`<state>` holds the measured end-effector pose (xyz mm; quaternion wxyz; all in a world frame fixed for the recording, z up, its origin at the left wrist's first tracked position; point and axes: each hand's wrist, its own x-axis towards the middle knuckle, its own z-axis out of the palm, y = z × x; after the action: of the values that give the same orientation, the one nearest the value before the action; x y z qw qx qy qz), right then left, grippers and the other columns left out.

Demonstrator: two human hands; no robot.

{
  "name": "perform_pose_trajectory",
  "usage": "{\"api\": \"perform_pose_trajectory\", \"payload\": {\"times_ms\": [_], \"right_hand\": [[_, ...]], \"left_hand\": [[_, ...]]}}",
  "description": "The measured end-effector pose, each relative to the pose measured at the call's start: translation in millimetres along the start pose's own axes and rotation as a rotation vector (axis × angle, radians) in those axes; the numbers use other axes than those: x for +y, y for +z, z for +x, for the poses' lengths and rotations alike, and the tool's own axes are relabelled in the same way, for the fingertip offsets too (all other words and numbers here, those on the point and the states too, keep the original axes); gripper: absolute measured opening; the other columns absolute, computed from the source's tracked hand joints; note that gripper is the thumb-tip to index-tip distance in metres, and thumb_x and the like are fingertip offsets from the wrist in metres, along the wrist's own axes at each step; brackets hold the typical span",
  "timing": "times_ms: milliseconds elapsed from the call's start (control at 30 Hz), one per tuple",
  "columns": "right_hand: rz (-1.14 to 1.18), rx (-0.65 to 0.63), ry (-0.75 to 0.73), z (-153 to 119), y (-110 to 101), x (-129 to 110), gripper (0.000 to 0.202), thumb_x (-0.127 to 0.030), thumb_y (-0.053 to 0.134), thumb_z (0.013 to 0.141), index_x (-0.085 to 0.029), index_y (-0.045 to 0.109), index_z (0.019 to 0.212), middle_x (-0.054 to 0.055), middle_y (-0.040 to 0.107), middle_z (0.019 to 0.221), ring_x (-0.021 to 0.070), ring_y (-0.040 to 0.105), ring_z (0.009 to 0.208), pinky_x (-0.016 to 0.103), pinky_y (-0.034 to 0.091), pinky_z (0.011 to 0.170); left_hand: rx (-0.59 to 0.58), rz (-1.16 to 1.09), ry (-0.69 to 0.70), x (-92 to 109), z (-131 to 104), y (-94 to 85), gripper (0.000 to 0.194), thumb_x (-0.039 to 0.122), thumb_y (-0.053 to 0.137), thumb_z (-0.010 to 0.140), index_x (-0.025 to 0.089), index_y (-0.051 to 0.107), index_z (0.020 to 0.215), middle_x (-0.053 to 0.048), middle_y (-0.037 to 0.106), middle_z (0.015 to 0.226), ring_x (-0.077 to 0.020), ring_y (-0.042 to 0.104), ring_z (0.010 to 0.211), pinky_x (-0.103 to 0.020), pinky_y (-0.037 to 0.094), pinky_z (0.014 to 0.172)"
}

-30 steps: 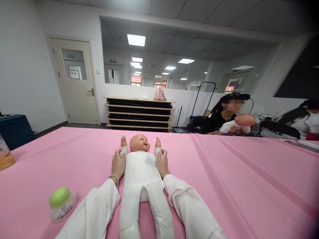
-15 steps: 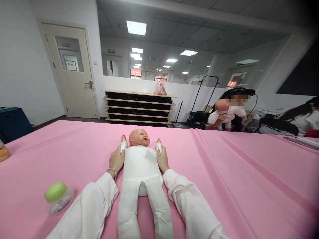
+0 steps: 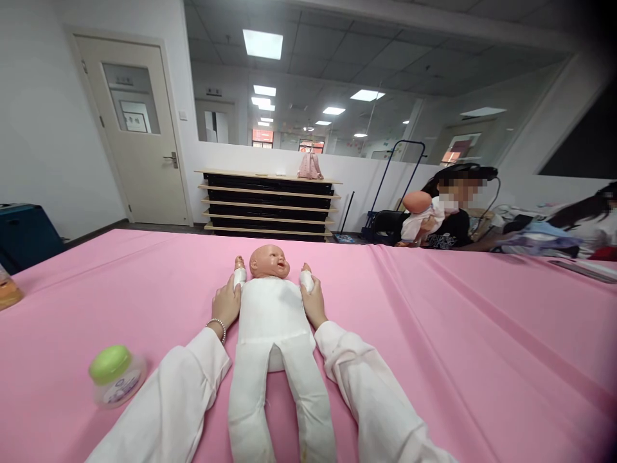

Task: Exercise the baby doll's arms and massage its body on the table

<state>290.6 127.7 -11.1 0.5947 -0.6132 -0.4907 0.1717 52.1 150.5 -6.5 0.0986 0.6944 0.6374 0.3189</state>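
A baby doll with a white cloth body lies on its back on the pink-covered table. Its head points away from me, turned to the right, and its arms are bent up beside the head. My left hand, with a beaded bracelet on the wrist, is wrapped round the doll's arm on the left. Around the arm on the right closes my right hand, its thumb uppermost. Both little doll hands stick out beyond my fingers. To the left of my left sleeve stands a clear jar with a green lid.
An orange-labelled container is cut off at the left edge. Beyond the table stand black-and-wood stacked shelves with a pink backpack. At the right, a person holds another doll. A dark flat object lies at the table's far right.
My hands keep their hold on the doll's arms, almost unmoved. The view has tilted slightly down. The person at the right has shifted the other doll leftward and reaches an arm toward folded cloth.
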Motion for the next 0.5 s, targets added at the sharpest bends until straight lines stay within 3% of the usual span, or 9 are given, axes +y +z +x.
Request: {"api": "perform_pose_trajectory", "payload": {"times_ms": [300, 400, 500], "right_hand": [[-0.064, 0.043, 0.024, 0.8, 0.6, -1.5, 0.045, -0.028, 0.049, 0.071, -0.016, 0.040, 0.114, 0.014, 0.052, 0.113, 0.0247, 0.053, 0.099, 0.037, 0.043, 0.084], [-0.078, 0.115, -0.038, -3.0, 0.5, -6.4, 0.052, -0.024, 0.048, 0.069, -0.017, 0.036, 0.119, 0.014, 0.049, 0.118, 0.0251, 0.051, 0.104, 0.038, 0.042, 0.086], [-0.049, 0.151, -0.169, -11.3, -0.8, -11.0, 0.064, -0.018, 0.048, 0.067, -0.015, 0.028, 0.127, 0.016, 0.043, 0.127, 0.0247, 0.047, 0.113, 0.038, 0.041, 0.091]], "left_hand": [[-0.032, -0.081, -0.008, 1.3, -1.3, -2.3, 0.046, 0.037, 0.024, 0.089, 0.019, 0.037, 0.129, -0.012, 0.063, 0.104, -0.0298, 0.060, 0.092, -0.039, 0.042, 0.071], [0.021, -0.167, 0.014, -0.2, -0.9, -0.1, 0.045, 0.036, 0.029, 0.087, 0.019, 0.038, 0.128, -0.012, 0.059, 0.113, -0.0284, 0.058, 0.099, -0.039, 0.043, 0.077], [0.144, -0.294, -0.014, 0.1, -5.7, -2.4, 0.049, 0.036, 0.039, 0.083, 0.017, 0.035, 0.129, -0.014, 0.056, 0.117, -0.0262, 0.056, 0.103, -0.038, 0.044, 0.081]]}}
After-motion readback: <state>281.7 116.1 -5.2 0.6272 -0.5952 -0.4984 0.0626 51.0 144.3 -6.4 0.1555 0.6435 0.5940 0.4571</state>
